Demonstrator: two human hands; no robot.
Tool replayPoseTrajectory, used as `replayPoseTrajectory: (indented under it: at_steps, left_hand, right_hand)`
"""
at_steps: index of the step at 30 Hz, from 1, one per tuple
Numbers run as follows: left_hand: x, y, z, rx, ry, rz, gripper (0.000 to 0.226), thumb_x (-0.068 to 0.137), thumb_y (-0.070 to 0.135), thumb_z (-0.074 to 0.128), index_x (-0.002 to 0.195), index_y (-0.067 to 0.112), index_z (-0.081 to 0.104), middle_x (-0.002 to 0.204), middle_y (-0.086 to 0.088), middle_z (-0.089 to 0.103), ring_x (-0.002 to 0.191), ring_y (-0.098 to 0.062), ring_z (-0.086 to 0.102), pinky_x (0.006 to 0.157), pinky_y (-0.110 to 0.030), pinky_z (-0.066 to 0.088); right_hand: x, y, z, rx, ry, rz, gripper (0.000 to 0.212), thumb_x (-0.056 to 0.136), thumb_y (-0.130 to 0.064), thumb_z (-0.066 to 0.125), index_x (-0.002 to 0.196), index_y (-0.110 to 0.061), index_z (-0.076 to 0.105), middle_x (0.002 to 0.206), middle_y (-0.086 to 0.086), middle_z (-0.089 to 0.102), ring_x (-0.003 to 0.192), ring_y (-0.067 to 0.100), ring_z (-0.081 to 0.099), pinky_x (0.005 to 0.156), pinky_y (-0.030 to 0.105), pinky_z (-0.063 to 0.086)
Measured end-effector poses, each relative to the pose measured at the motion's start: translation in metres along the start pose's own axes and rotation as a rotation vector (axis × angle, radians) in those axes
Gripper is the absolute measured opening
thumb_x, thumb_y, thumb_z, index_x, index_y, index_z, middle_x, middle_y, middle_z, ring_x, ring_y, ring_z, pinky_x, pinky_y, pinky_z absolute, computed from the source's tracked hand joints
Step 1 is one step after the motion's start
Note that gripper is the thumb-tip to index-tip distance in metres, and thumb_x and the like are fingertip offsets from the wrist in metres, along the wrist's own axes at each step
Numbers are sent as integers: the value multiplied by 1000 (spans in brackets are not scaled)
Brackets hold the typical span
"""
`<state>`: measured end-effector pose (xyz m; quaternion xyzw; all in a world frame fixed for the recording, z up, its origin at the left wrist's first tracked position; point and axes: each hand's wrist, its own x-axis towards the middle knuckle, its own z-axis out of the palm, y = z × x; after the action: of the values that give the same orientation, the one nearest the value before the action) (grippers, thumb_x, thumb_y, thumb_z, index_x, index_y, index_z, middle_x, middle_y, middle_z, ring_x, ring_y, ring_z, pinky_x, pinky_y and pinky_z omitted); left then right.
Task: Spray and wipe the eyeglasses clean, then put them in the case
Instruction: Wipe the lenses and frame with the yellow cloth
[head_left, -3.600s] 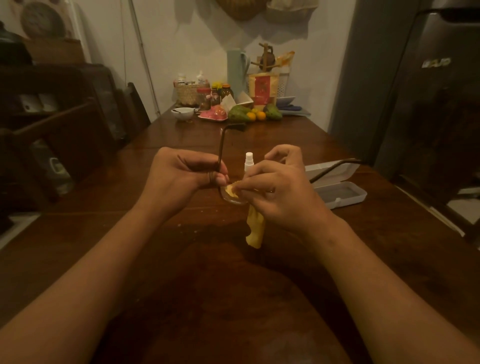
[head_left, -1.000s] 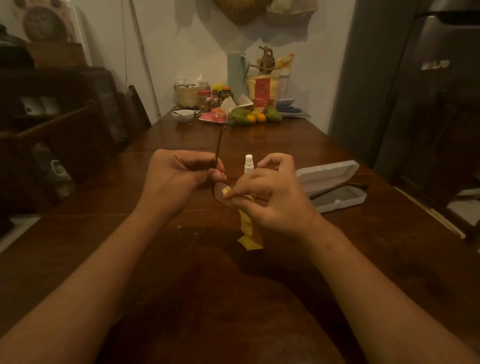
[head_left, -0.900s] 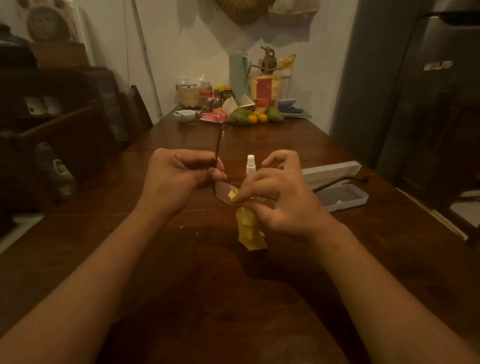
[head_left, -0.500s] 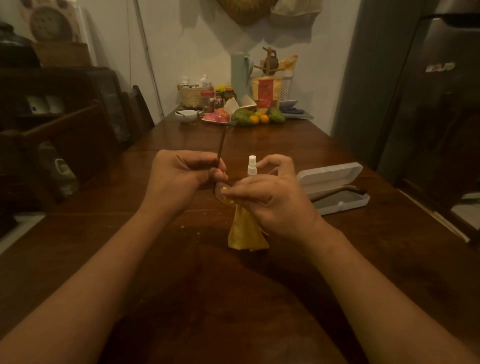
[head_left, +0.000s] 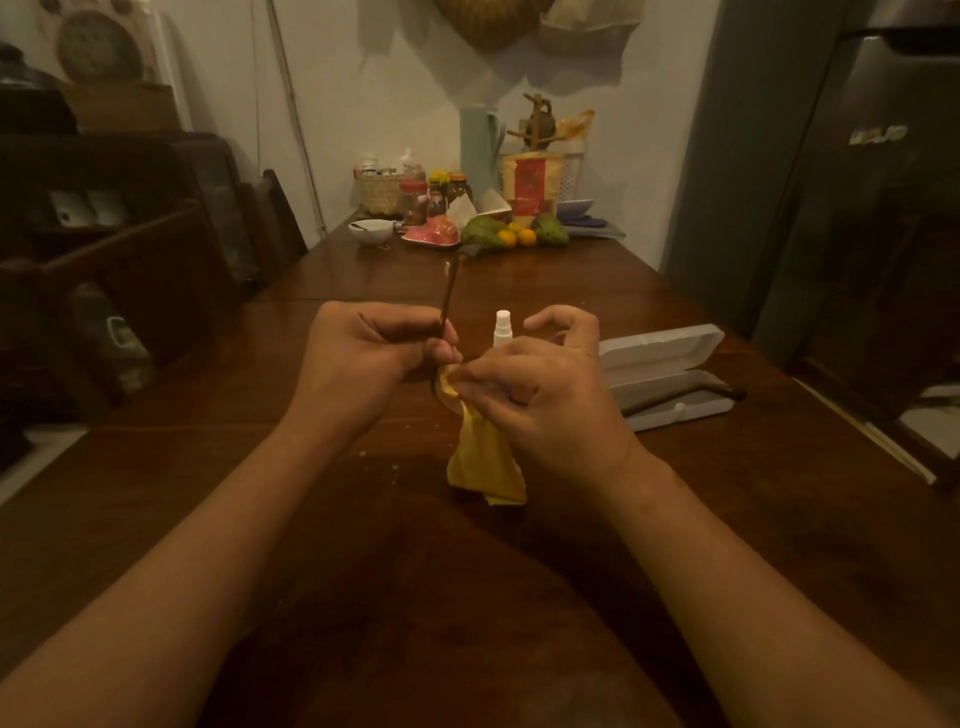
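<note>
Fingers of the left hand (head_left: 374, 358) curl tight around the eyeglasses (head_left: 448, 296) above the middle of the counter (head_left: 467, 597), while the right hand (head_left: 540, 400) pinches a yellow cloth (head_left: 483, 462) over one lens. A spray bottle (head_left: 502, 327) stands just behind; the open case (head_left: 670, 358) lies toward the right edge.
</note>
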<state>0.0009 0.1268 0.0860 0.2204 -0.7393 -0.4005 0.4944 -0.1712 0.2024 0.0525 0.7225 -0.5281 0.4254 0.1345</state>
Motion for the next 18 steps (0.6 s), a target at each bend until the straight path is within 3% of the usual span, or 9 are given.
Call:
replayPoseTrajectory:
  at_steps: [4, 7, 13, 18]
  left_hand:
    - [0, 1, 0, 10, 3, 18, 26, 79, -15, 64, 77, 10, 72, 74, -7, 75, 72, -24, 74, 62, -25, 59]
    - [0, 3, -2, 7, 13, 23, 28, 79, -16, 63, 78, 10, 72, 75, -4, 75, 71, -22, 74, 62, -22, 58]
    - [-1, 1, -2, 46, -12, 37, 31, 79, -13, 65, 77, 16, 74, 78, -5, 76, 75, -23, 75, 66, -27, 60]
    - [-1, -1, 1, 33, -8, 19, 30, 78, -12, 67, 76, 17, 74, 73, -2, 76, 75, -25, 74, 67, -30, 61]
  right_hand:
    - [1, 3, -6, 85, -99, -13, 19, 84, -36, 73, 102, -30, 77, 101, -18, 70, 119, 15, 30, 88, 22, 23]
    - [3, 7, -12, 29, -134, 9, 15, 82, -32, 79, 96, -29, 80, 97, -17, 71, 120, 24, 35, 86, 28, 26]
    - [2, 8, -8, -38, -53, 58, 16, 83, -36, 73, 98, -31, 77, 94, -15, 71, 111, 7, 24, 86, 31, 23]
    - [0, 5, -3, 27, -27, 61, 18, 84, -36, 70, 99, -30, 77, 98, -22, 64, 114, 10, 25, 84, 24, 22]
